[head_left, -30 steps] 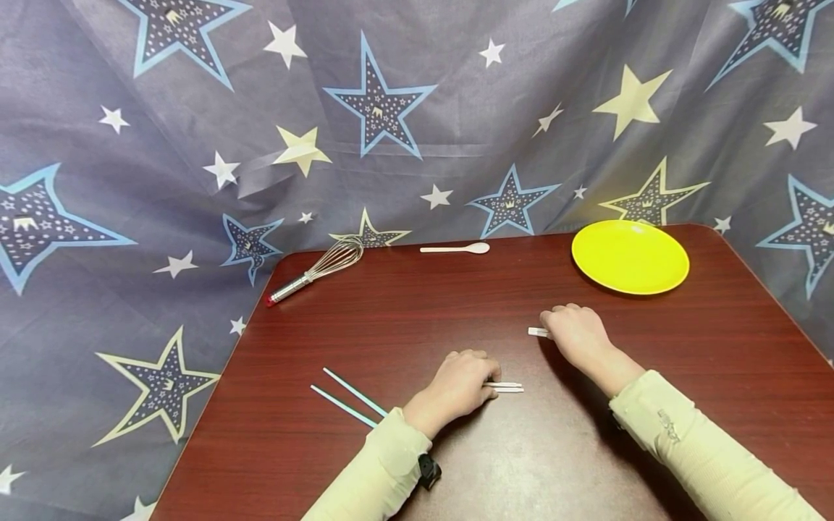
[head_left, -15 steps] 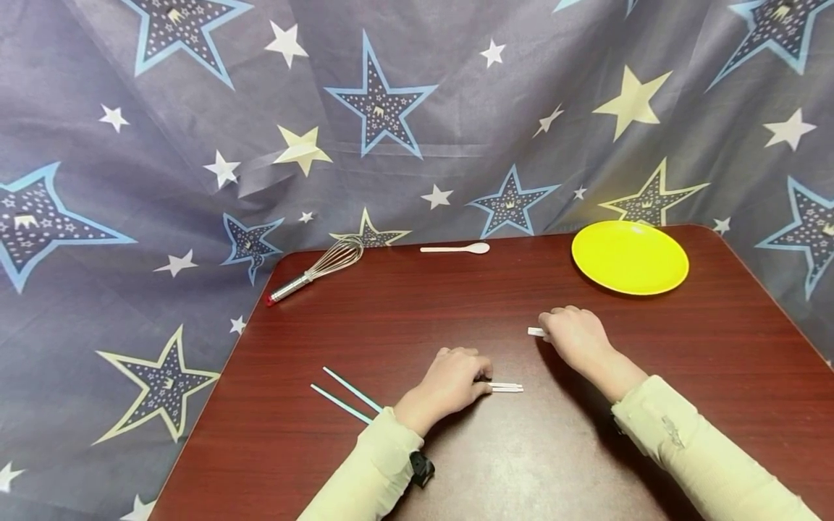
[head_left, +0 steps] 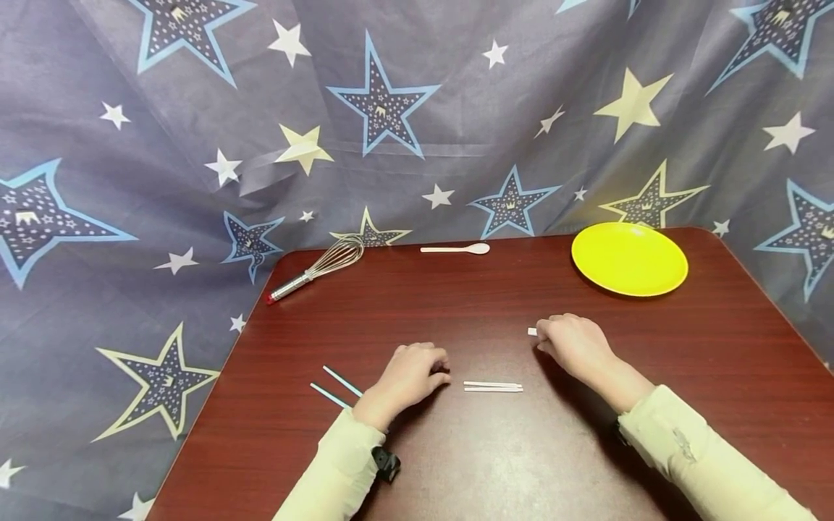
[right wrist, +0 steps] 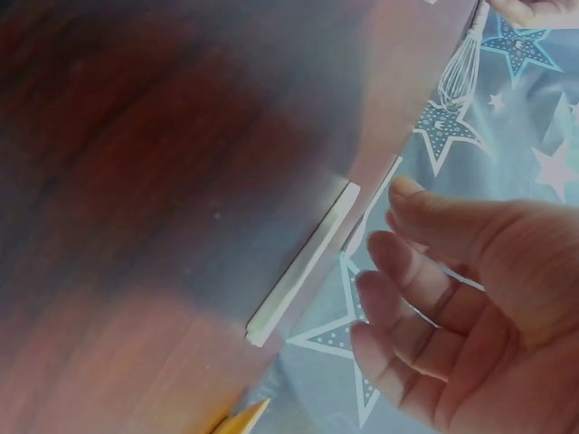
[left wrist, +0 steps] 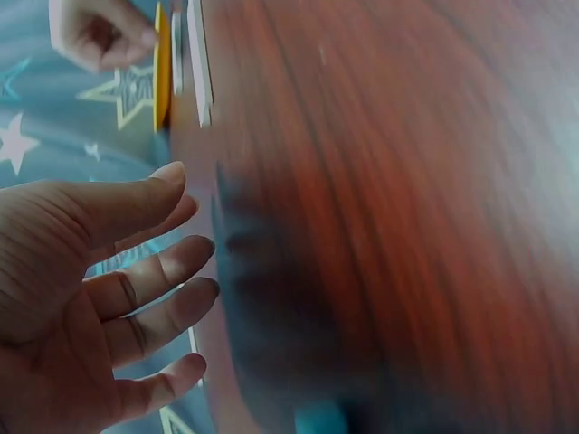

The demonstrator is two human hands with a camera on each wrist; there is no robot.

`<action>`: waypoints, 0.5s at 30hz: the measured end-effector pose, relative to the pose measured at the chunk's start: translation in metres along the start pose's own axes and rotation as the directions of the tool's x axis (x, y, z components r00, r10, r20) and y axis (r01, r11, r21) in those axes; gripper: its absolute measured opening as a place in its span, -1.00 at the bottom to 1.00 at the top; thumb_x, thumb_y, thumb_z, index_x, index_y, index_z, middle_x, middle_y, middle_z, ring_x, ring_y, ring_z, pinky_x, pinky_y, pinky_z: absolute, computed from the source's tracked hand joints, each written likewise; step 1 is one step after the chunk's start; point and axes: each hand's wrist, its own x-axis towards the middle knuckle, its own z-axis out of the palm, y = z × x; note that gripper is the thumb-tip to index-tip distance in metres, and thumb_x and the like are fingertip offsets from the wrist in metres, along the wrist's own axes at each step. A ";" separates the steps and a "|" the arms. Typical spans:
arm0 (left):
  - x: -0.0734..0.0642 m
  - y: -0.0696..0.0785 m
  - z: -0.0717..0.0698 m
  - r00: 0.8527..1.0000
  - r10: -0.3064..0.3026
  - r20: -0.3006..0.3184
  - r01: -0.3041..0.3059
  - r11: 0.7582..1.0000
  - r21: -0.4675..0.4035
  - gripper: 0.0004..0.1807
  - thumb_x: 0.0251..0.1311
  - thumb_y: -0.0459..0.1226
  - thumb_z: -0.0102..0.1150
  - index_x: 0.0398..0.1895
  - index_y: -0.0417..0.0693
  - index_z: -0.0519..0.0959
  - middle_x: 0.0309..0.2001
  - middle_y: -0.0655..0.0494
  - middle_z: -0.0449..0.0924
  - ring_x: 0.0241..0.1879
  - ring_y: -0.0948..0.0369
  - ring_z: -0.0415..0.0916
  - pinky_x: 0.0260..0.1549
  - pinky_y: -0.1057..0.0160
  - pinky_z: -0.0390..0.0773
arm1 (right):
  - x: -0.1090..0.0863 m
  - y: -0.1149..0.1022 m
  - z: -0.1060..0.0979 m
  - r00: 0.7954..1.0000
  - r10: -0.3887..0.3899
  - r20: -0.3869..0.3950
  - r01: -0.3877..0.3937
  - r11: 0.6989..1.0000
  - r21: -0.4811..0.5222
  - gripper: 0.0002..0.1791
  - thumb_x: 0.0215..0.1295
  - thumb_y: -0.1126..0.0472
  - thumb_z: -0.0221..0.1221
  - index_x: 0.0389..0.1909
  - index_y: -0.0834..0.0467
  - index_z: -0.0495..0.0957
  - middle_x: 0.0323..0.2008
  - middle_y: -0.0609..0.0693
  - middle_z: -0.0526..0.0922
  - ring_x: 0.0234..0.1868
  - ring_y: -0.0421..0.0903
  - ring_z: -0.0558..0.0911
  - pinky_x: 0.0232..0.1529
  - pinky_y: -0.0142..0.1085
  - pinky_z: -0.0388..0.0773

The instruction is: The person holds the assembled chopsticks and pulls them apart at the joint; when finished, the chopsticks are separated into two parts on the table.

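We are taking the yellow plate [head_left: 630,259] as landmark; the right hand [head_left: 573,344] is hovering on its near side, fingers loosely bent and gripping nothing; beside them a white bar [right wrist: 303,265] is lying near-left of the plate; two white sticks [head_left: 489,390] are lying farther near-left; the left hand [head_left: 407,373] is hovering farthest left of the plate, fingers relaxed, holding nothing; we are judging the step in hand to be letting go; the next move, we are reckoning, is calling for withdrawing without nudging anything
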 end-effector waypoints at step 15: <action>-0.043 -0.061 -0.026 0.986 -0.161 -0.044 0.158 0.986 -0.058 -0.87 0.02 -0.30 0.42 -0.38 0.09 0.66 -0.40 0.22 0.56 -0.28 0.13 0.57 -0.26 0.00 0.49 | -0.009 0.004 -0.003 0.999 -0.012 0.035 0.011 1.000 0.015 -0.70 -0.08 0.28 0.48 -0.57 0.03 0.49 -0.59 -0.16 0.52 -0.55 -0.07 0.53 -0.54 -0.16 0.46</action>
